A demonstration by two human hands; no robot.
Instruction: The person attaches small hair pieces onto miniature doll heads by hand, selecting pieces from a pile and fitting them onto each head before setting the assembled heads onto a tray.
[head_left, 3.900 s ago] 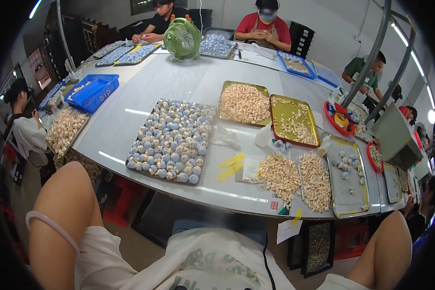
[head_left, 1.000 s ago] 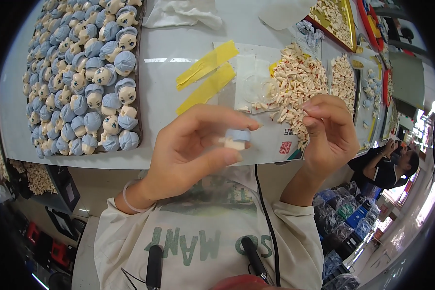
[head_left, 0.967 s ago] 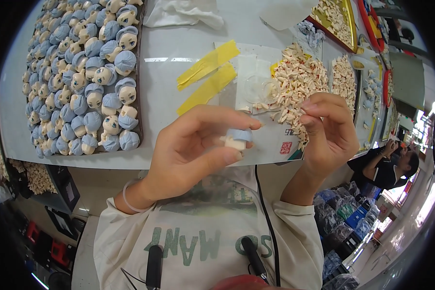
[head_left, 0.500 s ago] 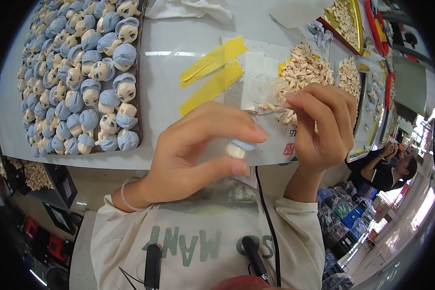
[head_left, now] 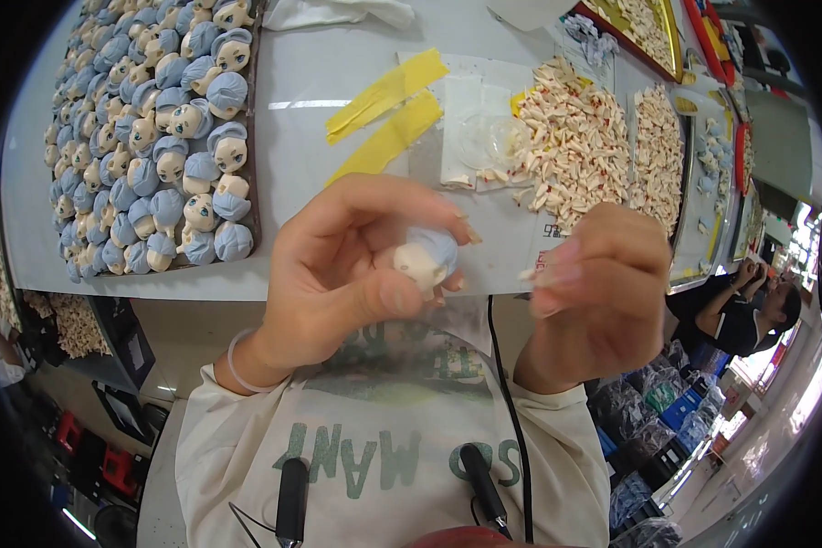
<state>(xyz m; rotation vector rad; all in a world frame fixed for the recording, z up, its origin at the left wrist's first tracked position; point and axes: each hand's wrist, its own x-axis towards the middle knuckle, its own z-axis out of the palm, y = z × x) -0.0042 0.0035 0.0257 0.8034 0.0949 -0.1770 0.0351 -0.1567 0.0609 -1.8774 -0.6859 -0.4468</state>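
My left hand [head_left: 333, 242] is curled around a small doll head [head_left: 426, 258] with pale blue hair and a cream underside. The head sits between thumb and fingers, above the table's near edge. To its right, my right hand [head_left: 603, 297] is closed in a pinch, partly smeared by motion. A tiny cream piece [head_left: 526, 274] pokes out from its fingertips. Just beyond that hand lies a heap of small cream pieces with red marks [head_left: 575, 137]. Beside the heap stands a small clear round dish [head_left: 498, 139].
At the left, a tray [head_left: 253, 146] holds rows of blue-haired doll heads. Yellow tape strips [head_left: 388, 137] are stuck to the table [head_left: 310, 55]. A second batch of cream pieces [head_left: 658, 146] and a gold-rimmed tray [head_left: 674, 46] lie right. Another person [head_left: 758, 306] sits far right.
My right hand has come down from the heap toward the doll head, with a small cream piece at its fingertips. My left hand has turned the head, showing more of it.
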